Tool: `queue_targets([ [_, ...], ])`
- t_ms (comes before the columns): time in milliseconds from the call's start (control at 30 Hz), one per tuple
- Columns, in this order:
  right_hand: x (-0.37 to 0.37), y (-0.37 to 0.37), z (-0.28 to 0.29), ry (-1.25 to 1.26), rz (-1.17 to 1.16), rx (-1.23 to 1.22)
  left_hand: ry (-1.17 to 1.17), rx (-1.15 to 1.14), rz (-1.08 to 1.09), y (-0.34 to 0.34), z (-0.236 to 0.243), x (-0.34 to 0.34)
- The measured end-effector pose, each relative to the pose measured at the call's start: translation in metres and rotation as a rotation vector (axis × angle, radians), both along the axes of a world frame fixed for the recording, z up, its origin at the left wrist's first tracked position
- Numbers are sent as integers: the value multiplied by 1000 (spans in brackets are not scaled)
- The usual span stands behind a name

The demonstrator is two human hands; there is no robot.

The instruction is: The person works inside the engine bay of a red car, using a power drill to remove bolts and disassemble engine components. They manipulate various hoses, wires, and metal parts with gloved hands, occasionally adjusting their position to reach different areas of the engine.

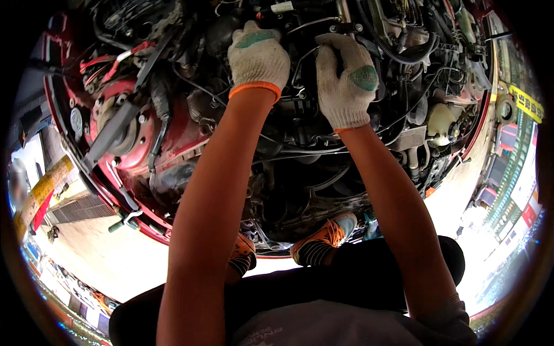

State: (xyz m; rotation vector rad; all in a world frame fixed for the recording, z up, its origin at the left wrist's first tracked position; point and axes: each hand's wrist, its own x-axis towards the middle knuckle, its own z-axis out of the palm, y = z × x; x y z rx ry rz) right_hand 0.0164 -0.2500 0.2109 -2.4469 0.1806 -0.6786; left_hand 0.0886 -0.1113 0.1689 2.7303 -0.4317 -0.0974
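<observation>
My left hand, in a pale knit glove with an orange cuff and green patch, is closed beside a dark engine part; its fingertips and anything in them are hidden. My right hand, gloved the same way, has its fingers bent and closed just below a bolted bracket on a metal pipe; what they grip cannot be made out. A thin metal line runs above, between the hands.
Hoses, wiring and red body metal surround my hands. A reservoir sits right. Tools lie on the left edge. My shoes stand inside the bay. A yellow post is at far left.
</observation>
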Motion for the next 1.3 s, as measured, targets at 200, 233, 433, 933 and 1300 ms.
queue_targets([
  [200,-1,0,-2,22,-48,56,-96,-381,42,48,24,6],
  [233,-2,-1,-3,20,-48,41,-125,-467,148,60,27,-1],
  [433,-2,-1,-1,65,-62,38,369,-571,85,94,57,-25],
  [933,-3,-2,-3,41,-45,-12,90,-310,-229,68,36,-16],
  [1300,-5,-4,-7,27,-20,-8,-181,-242,-271,49,13,-25],
])
